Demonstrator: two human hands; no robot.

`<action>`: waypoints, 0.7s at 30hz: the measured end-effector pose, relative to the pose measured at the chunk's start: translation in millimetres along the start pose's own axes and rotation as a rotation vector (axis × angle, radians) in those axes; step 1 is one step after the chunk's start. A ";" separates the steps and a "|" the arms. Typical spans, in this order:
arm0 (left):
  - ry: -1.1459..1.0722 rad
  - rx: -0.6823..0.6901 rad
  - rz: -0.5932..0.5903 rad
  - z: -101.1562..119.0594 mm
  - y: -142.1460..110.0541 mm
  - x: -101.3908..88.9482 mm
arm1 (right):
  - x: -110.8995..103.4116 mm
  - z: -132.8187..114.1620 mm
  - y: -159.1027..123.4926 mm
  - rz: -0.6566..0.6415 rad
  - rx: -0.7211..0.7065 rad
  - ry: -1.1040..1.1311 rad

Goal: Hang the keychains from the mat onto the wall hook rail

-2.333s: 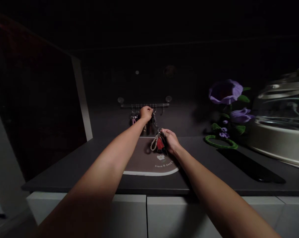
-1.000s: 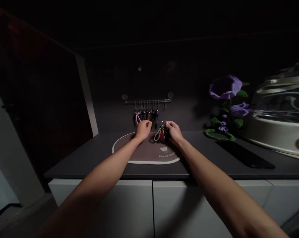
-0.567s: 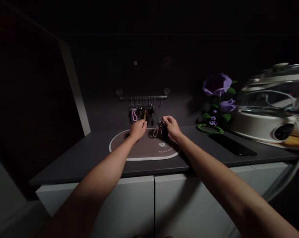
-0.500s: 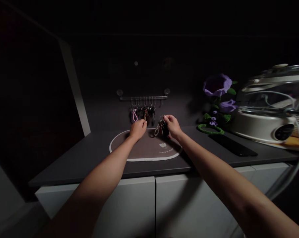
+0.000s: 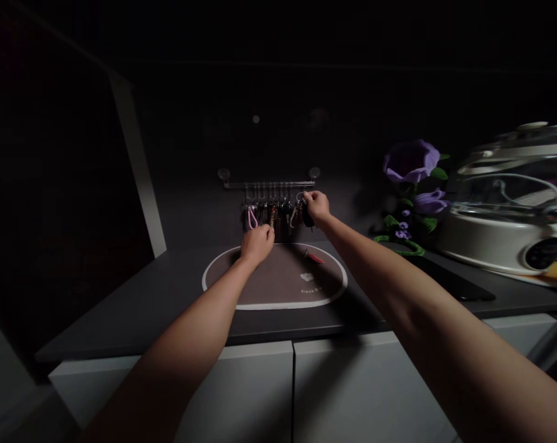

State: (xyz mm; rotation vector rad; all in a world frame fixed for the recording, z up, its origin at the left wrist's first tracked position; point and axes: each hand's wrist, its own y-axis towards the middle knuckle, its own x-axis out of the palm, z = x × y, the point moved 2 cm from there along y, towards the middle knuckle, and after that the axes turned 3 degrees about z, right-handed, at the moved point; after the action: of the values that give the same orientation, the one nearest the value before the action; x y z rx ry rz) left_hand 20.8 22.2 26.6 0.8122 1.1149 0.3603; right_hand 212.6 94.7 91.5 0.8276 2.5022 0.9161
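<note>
My right hand [image 5: 318,207] pinches a metal ring at the right end of the hook rail [image 5: 269,184]. From that ring hangs a bunch of keys [image 5: 308,216] with a dark fob and a pale beaded strap. Lower and to the left, my left hand [image 5: 257,243] is closed, its thumb and fingertips at the bottom end of a patterned keychain [image 5: 273,215] that hangs from the rail. Beside it hang several other key bunches, one with a pink loop strap [image 5: 252,218]. A small red item [image 5: 315,257] lies on the brown mat [image 5: 269,277].
Purple artificial flowers [image 5: 412,163] with a green ring base stand to the right. Near them lies a flat black object [image 5: 463,286]. A white appliance with a clear cover [image 5: 481,237] fills the right end of the dark countertop [image 5: 167,301].
My right hand has lifted the key bunch from above the mat up to the rail's right end. The red item on the mat is now uncovered. My left hand stays at the patterned keychain.
</note>
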 end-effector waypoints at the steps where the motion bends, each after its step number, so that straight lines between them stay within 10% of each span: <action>1: 0.007 -0.002 0.001 0.0 -0.1 0.1 | 2.3 -0.6 2.1 0.004 -0.003 -0.020; 21: 0.017 -0.027 -0.009 -0.4 1.5 -2.1 | 19.9 -1.7 6.4 0.013 -0.052 -0.228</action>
State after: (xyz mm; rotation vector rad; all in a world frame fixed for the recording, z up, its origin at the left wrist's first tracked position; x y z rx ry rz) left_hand 19.8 22.0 29.0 0.7815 1.1271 0.3750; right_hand 199.0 110.5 94.6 0.8797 2.2714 0.8365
